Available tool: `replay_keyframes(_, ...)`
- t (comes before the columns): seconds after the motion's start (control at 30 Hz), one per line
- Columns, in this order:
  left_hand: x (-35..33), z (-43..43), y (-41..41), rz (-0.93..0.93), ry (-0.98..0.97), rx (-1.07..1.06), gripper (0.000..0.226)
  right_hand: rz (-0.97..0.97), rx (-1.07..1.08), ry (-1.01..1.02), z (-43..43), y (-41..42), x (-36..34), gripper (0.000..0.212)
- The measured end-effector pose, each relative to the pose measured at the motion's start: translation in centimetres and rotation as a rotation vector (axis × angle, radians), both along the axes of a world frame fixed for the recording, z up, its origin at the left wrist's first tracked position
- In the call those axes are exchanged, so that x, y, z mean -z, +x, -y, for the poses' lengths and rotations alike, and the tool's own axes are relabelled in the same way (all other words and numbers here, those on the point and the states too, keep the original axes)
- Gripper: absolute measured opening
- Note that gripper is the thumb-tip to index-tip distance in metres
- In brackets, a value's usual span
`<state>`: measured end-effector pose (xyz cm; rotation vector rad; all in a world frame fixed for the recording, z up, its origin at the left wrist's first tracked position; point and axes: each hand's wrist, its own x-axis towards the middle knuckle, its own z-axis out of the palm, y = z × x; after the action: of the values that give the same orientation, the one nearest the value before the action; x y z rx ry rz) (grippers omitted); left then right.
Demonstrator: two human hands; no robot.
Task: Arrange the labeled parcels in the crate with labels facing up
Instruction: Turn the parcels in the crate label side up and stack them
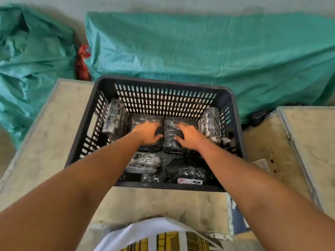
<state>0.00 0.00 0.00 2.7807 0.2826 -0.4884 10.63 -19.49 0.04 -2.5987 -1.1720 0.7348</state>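
Observation:
A black slotted plastic crate (166, 93) stands on a worn table and holds several black plastic-wrapped parcels. Both my hands reach down into it. My left hand (147, 134) lies on the back-left parcel (145, 120), fingers curled over its right edge. My right hand (188, 135) presses on the back-right parcel (170, 140), thumb at its left side. Two pale patterned parcels lean upright against the side walls, one on the left (114, 118), one on the right (210, 124). At the front lie a parcel (145, 161) and another with a white label showing (189, 181).
The worn beige table (45, 142) runs under the crate, with a second table top (308, 142) to the right. Large teal woven sacks (199, 48) lie behind the crate, another (32, 57) at the left. A small white paper (262, 164) lies right of the crate.

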Motion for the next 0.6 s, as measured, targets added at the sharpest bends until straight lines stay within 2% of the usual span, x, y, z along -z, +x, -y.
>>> replay_keyframes(0.13, 2.0, 0.2, -0.9, -0.027, 0.033, 0.016, 0.060, 0.010, -0.057, -0.177, 0.6, -0.7, 2.4, 0.090)
replay_keyframes(0.23, 2.6, -0.1, -1.0, -0.008, 0.053, -0.001, 0.063, 0.009, -0.067, -0.228, 0.6, -0.7, 3.0, 0.115)
replay_keyframes(0.3, 2.8, -0.1, -1.0, -0.011, 0.074, 0.004, 0.068, 0.028, -0.047, -0.243, 0.8, -0.9, 3.3, 0.122)
replay_keyframes(0.4, 3.2, 0.1, -1.1, -0.011, 0.082, 0.000, 0.071, 0.054, -0.027, -0.235, 0.7, -1.3, 3.8, 0.119)
replay_keyframes(0.6, 3.2, -0.3, -0.9, -0.014, 0.050, 0.009, 0.078, -0.014, -0.009, -0.186, -0.2, -0.3, 1.6, 0.097)
